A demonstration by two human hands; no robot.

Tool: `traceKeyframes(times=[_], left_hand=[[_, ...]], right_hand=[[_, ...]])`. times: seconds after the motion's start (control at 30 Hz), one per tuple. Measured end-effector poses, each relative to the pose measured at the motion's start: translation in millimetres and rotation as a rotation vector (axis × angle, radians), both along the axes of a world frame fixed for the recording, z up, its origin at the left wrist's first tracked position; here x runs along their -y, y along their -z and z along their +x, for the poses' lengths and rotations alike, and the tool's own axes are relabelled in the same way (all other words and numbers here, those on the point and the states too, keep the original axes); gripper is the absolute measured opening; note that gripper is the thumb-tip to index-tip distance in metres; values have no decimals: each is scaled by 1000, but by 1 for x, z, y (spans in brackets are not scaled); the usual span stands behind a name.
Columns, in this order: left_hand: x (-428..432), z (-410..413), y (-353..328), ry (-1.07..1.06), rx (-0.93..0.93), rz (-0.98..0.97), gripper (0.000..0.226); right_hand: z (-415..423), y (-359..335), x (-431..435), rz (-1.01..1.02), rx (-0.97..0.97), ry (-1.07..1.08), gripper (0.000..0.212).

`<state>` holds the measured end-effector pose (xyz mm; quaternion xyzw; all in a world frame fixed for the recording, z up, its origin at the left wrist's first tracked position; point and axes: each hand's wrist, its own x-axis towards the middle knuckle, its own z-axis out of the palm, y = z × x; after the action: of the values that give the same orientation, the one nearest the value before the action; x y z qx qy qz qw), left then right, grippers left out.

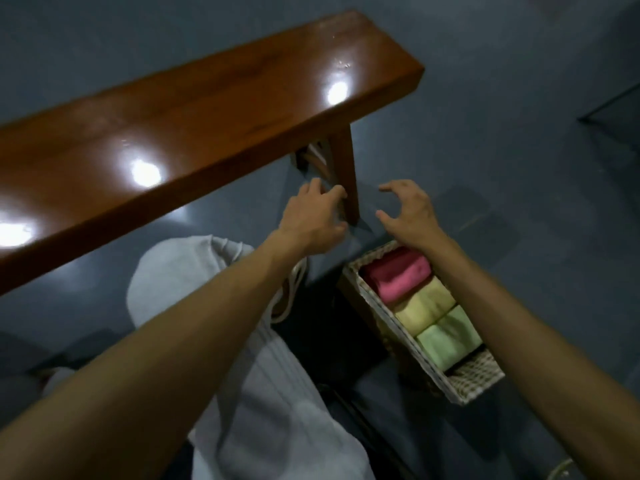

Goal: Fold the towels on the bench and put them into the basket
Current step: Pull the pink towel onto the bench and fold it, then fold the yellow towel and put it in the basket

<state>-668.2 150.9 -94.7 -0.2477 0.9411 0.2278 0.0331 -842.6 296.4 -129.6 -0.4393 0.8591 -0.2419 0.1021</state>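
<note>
Three folded towels, pink (398,277), yellow (424,308) and green (448,341), lie crosswise in a row inside the basket (464,386), whose long axis runs toward the bench (207,116) leg. My left hand (313,220) and right hand (410,211) hover beyond its far end, fingers loosely spread, gripping nothing. I judge any final settling should press flat and evenly.

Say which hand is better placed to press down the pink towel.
Right, probably: the right hand hovers open at the far end of the basket, right by the pink towel; the left hand sits by the bench leg, farther off.
</note>
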Motion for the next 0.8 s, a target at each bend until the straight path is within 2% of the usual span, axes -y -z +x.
traceKeyframes(times=[0.13,0.33,0.57,0.8], left_hand=[[46,31,-51,-22,-92,-188,56],[110,92,-103,-194,-220,-282,56],[171,185,-110,-385,-252,-261,53],[205,304,-94,-583,-255,-248,51]], right_hand=[[28,-46,46,-36,-64,-96,49],[76,-99,135,-80,-143,-229,49],[163,-134,234,-77,-159,-387,64],[266,-131,300,-64,-169,-553,52]])
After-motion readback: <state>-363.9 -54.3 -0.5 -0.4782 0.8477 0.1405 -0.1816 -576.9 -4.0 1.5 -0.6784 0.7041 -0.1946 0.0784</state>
